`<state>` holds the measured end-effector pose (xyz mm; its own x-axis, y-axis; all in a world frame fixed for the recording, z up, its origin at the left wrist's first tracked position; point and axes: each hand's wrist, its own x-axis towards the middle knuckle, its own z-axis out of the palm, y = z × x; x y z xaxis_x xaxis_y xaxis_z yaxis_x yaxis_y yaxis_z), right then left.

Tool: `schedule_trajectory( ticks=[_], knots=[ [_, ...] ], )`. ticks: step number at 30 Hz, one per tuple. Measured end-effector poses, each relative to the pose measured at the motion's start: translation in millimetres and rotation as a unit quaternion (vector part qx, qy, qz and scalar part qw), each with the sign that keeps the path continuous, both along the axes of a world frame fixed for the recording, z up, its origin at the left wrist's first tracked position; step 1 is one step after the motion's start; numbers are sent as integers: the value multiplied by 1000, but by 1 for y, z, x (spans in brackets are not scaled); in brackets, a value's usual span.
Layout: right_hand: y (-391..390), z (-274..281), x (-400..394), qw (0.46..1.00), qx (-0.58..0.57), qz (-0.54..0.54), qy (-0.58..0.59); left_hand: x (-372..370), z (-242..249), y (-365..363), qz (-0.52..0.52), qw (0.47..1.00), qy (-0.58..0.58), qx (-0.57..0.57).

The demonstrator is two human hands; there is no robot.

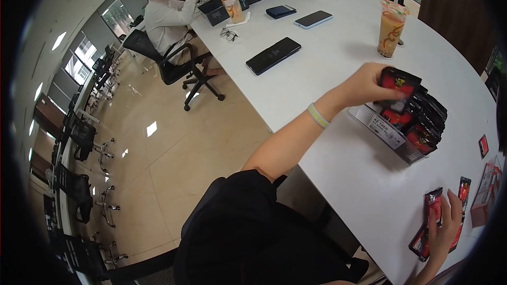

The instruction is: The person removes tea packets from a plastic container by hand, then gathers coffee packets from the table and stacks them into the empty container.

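My left hand [369, 85], with a pale band on its wrist, grips a black-and-red sachet [400, 85] above a box. The grey-and-white box [384, 133] with printed lettering stands on the table, packed with upright black-and-red sachets [425, 113]. Near the right table edge, my right hand [446, 227] rests over several loose sachets [434, 200]. Its fingers are stretched out and apart, touching the packets. Part of those packets is hidden under the hand.
A single red sachet [483, 146] and a clear red-marked box [486, 192] lie at the right. Further back on the white table [338, 47] are a drink cup [391, 29], phones [273, 56], a wallet [280, 11] and eyeglasses [228, 34]. A seated person [168, 18] is across the corner.
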<state>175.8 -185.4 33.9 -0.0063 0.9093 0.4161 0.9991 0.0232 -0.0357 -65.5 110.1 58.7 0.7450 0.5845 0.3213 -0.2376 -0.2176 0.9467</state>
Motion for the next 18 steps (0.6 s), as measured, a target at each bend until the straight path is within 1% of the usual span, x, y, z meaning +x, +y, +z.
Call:
schedule_trajectory(
  ticks=[2,3,4,6,7,9,10,11,12,13,14,16,18],
  knots=[
    [0,-8,14,998,-37,-10,59,2,-6,4,-1,989,65,134],
    [2,-11,12,997,-21,7,68,1,-7,2,41,968,110,224],
    [4,-10,9,998,-21,10,67,0,-7,2,44,967,110,224],
    [4,-6,-2,992,-61,23,110,0,-7,2,29,969,129,207],
    [5,-5,-6,989,-74,11,125,0,-9,4,30,970,129,206],
    [4,-7,-3,991,-74,7,112,-1,-10,7,57,971,51,226],
    [3,-7,-1,993,-72,3,98,-1,-10,8,58,971,50,226],
    [3,-6,1,993,-72,4,97,-3,-9,9,86,971,47,218],
    [3,-5,2,992,-78,-28,97,-4,-7,9,113,970,44,211],
    [3,-6,3,990,-85,-59,97,-4,-6,9,113,970,45,211],
    [2,-8,5,990,-86,-60,98,-4,-6,9,113,972,53,202],
    [-1,-12,10,979,-134,-121,92,-3,-5,7,110,974,61,190],
    [-1,-12,10,977,-145,-130,86,-2,-4,4,114,970,68,206]
  ],
)
